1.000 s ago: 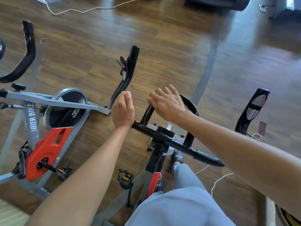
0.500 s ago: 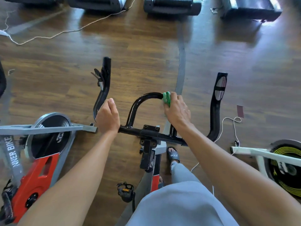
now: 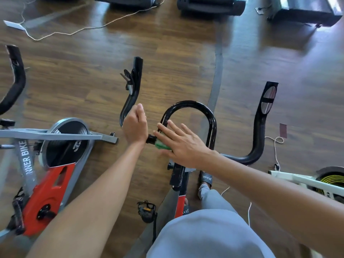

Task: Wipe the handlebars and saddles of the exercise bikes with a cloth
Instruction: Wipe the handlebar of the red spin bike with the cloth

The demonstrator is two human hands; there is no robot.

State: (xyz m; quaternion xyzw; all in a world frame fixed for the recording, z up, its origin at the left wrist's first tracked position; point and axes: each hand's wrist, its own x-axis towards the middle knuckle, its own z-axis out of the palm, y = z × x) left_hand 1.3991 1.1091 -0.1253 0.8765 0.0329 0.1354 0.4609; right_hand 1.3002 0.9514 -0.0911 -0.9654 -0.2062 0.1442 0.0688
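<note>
Handlebar point(image 3: 188, 107): glossy black tube. One centre loop, two outer horns; the left horn point(image 3: 133, 90) carries a lever, the right horn point(image 3: 263, 116) two silver oval pads. Horns and loop all point away from the person, and the crossbar's long axis runs left to right.

Cloth point(image 3: 162, 145): green, only a small edge visible. It sits on the crossbar at the left foot of the loop, under the right hand point(image 3: 183, 144).

Right hand is flat with fingers straight and spread, pressing the cloth onto the bar. Left hand point(image 3: 135, 126) is curled around the crossbar just left of the loop, at the base of the left horn.

Count: three bikes in view. The one being wiped, a red and grey one point(image 3: 50, 164) left of the handlebar, and a white-framed one point(image 3: 307, 180) right of it. Saddles are out of view.
</note>
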